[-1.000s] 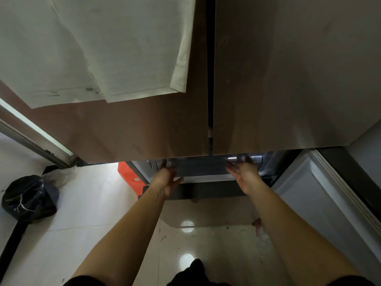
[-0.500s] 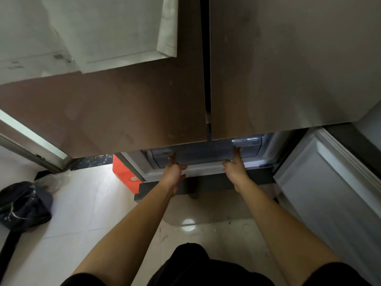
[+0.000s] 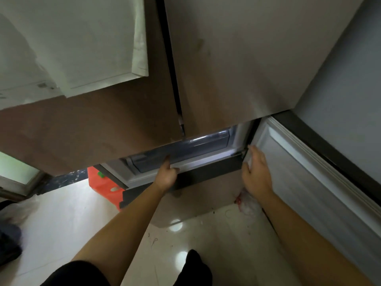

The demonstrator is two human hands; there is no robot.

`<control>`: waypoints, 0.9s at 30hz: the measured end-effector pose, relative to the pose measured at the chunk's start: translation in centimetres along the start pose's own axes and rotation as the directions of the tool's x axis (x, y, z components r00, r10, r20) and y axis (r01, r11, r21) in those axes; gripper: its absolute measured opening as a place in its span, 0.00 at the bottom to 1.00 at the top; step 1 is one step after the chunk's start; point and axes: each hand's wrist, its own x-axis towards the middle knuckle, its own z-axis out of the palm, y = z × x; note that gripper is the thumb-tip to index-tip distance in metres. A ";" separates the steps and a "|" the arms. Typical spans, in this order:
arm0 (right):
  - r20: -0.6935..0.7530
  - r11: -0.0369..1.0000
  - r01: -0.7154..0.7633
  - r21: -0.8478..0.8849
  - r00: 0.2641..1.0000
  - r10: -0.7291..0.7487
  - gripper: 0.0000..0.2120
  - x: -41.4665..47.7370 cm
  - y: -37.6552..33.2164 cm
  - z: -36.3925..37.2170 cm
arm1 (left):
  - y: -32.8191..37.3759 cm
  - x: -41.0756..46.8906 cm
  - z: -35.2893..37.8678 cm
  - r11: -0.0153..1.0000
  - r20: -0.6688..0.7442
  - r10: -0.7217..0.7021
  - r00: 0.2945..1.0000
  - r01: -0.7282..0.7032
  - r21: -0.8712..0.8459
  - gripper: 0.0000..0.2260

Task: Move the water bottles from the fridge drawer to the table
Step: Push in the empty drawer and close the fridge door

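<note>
The translucent fridge drawer (image 3: pixel 185 149) shows under the two closed upper doors (image 3: pixel 237 58), lit from inside. No water bottles are in view, and the drawer's inside is mostly hidden. My left hand (image 3: pixel 167 176) rests on the drawer's front rim with one finger stretched up against it. My right hand (image 3: pixel 256 176) touches the inner edge of the open lower right door (image 3: pixel 309 182) with its fingers relaxed. It holds nothing that I can see.
An orange plastic object (image 3: pixel 105 186) stands on the floor left of the fridge. A crumpled white and red bag (image 3: pixel 247 203) lies under my right wrist. A dark bag (image 3: pixel 8 240) sits at far left. White sheets (image 3: pixel 82 38) hang on the upper left door.
My right hand has left the drawer front and moved right to the edge of the lower door. My left hand stays on the drawer front. The view has shifted left.
</note>
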 end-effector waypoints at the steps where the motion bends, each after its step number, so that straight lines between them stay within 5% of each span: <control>1: -0.018 1.000 0.023 -0.017 1.000 -0.024 0.26 -0.6 -0.1 -1.2 | 0.3 -0.8 1.1 1.000 0.005 0.018 1.000 -0.018 0.013 0.28; 7: -0.096 0.961 0.238 -0.140 0.963 -0.253 0.22 -4.8 -0.4 -11.6 | 3.8 -7.2 8.9 0.993 0.099 0.105 0.990 -0.099 -0.064 0.27; 14: -0.220 0.958 0.200 -0.207 0.944 -0.245 0.15 -14.4 4.1 -23.8 | 8.3 -18.1 20.7 0.971 0.251 0.212 0.944 -0.173 -0.167 0.25; 18: -0.363 0.935 0.109 -0.337 0.902 -0.235 0.13 -18.8 7.0 -29.3 | 8.3 -24.6 27.1 0.948 0.400 0.169 0.901 -0.037 -0.317 0.28; 20: -0.395 0.855 -0.091 -0.510 0.908 -0.139 0.18 -20.2 9.4 -31.9 | 7.7 -27.1 29.7 0.940 0.453 0.147 0.880 0.019 -0.341 0.29; 23: -0.303 0.657 -0.393 -0.643 0.919 0.252 0.36 -22.3 12.5 -34.8 | 6.9 -30.5 32.4 0.925 0.486 0.141 0.862 0.060 -0.375 0.29; 27: -0.197 0.669 -0.315 -0.673 0.949 0.248 0.40 -24.2 12.6 -35.1 | 5.4 -33.7 33.4 0.931 0.523 0.116 0.845 0.091 -0.354 0.29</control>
